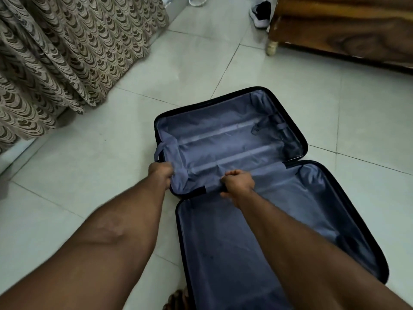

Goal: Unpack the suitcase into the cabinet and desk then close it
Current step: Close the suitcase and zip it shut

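Observation:
A black hard-shell suitcase lies open flat on the tiled floor, both halves lined in grey-blue fabric with nothing inside. My left hand grips the lining at the near left corner of the far half. My right hand pinches the grey-blue lining flap along the hinge between the two halves. A loose strap loops at the far half's left edge.
A patterned curtain hangs at the left. A wooden furniture piece on short legs stands at the top right, with a black-and-white shoe beside it. Pale floor tiles surround the suitcase. Toes show at the bottom edge.

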